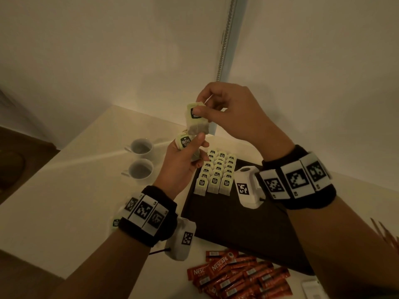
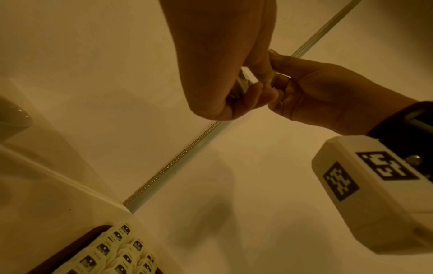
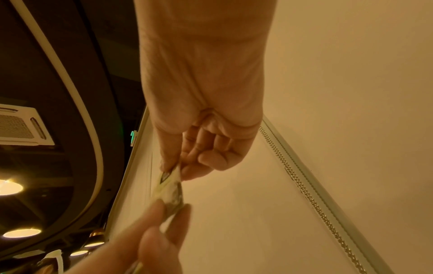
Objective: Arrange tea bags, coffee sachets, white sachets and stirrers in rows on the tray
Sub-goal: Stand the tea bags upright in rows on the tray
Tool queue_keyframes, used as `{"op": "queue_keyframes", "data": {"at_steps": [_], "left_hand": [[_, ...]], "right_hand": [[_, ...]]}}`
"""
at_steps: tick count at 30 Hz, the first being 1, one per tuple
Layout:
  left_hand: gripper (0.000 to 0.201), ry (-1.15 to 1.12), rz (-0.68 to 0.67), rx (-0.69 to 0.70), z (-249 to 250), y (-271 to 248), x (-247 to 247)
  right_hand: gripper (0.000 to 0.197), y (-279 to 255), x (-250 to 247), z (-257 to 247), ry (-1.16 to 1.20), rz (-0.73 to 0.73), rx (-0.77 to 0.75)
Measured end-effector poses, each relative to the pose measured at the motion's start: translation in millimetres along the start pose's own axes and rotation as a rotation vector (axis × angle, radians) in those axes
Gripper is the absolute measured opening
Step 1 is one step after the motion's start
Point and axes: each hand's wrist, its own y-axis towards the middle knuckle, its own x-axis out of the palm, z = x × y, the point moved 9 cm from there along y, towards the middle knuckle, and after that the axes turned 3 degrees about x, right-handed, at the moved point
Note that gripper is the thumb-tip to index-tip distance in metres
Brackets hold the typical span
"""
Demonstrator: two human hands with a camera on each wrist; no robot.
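I've got both hands up over the far end of the tray (image 1: 216,223), well above the tabletop (image 1: 75,201). My right hand (image 1: 228,113) pinches the top of one tea bag (image 1: 197,119) by its tag end, other fingers curled in. My left hand (image 1: 183,160) is curled round a second tea bag (image 1: 183,142), thumb and fingertips also nipping the bottom of the upper one. So 2 bags in play, both hands closed on them.

Three rows of tea bags (image 1: 216,171) already stand on the far left part of the tray. Coffee sachets (image 1: 237,275) lie piled on the tabletop at the near side, not yet on the tray; stirrers (image 1: 384,231) at the right edge, I think. Can't make out the white sachets w/ certainty.

Risks as I see them:
- pulling the 2 bags apart w/ both hands on one of them could tear the paper or rip off a tag; strings may be tangled, can't tell
- lower bag could slip from my left hand and drop onto the standing rows, knocking them over domino-style
- right wrist unit hangs close over the tray; lowering carelessly could sweep the rows
- two cups (image 1: 141,158) sit just left of the tray, left elbow/wrist could clip them
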Motion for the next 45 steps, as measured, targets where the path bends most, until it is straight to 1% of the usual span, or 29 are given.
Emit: {"op": "queue_keyframes", "data": {"at_steps": [4, 7, 9, 10, 13, 14, 17, 20, 21, 24, 25, 27, 29, 31, 33, 36, 38, 39, 41, 45], "left_hand": [[0.017, 0.063, -0.007, -0.022, -6, 0, -7], [0.018, 0.085, 0.032, -0.132, -20, 1, -24], [0.018, 0.097, 0.072, -0.176, -27, -1, -39], [0.021, 0.133, 0.07, -0.17, -28, -1, -43], [0.04, 0.281, -0.017, -0.126, -30, -4, -35], [0.039, 0.313, -0.048, -0.104, -31, -4, -30], [0.014, 0.326, -0.08, -0.035, -31, 0, -16], [0.015, 0.292, -0.067, -0.029, -35, 2, -12], [0.014, 0.288, -0.082, -0.035, -37, 1, -9], [0.015, 0.286, -0.128, -0.097, -48, -3, -9], [0.016, 0.273, -0.106, -0.145, -53, -3, -14], [0.011, 0.2, -0.001, -0.26, -64, -4, -34], [0.012, 0.089, 0.09, -0.326, -69, -6, -54], [0.014, 0.056, 0.127, -0.303, -66, -4, -68], [0.013, 0.111, 0.146, -0.255, -59, -1, -77], [0.012, 0.191, 0.175, -0.187, -49, 6, -87], [0.013, 0.148, 0.207, -0.179, -46, 10, -91], [0.014, 0.113, 0.223, -0.18, -45, 12, -92], [0.016, 0.056, 0.248, -0.182, -43, 14, -92], [0.025, 0.007, 0.249, -0.192, -38, 15, -88]], "right_hand": [[0.007, -4, -5, 14, 0.069, 0.028, 0.049], [0.005, -12, -8, 37, 0.056, 0.044, 0.112], [0.006, -21, -7, 57, 0.071, 0.036, 0.174], [0.007, -25, -4, 66, 0.08, 0.025, 0.198], [0.011, -35, 5, 79, 0.039, -0.026, 0.216], [0.012, -36, 9, 79, 0.015, -0.044, 0.205], [0.013, -37, 15, 74, -0.013, -0.064, 0.175], [0.012, -34, 12, 68, -0.013, -0.037, 0.15], [0.011, -33, 10, 67, -0.004, -0.03, 0.142], [0.008, -34, 3, 72, -0.001, 0.007, 0.143], [0.007, -36, 0, 76, -0.004, 0.023, 0.153], [0.007, -43, -1, 90, -0.037, 0.021, 0.185], [0.01, -55, 9, 115, -0.119, -0.056, 0.267], [0.016, -73, 30, 150, -0.191, -0.173, 0.382], [0.019, -93, 53, 186, -0.223, -0.282, 0.491], [0.022, -117, 85, 225, -0.205, -0.42, 0.624], [0.022, -125, 102, 243, -0.193, -0.479, 0.681], [0.02, -127, 109, 251, -0.182, -0.482, 0.705], [0.018, -126, 116, 263, -0.17, -0.443, 0.74], [0.013, -116, 114, 280, -0.176, -0.28, 0.751]]}}
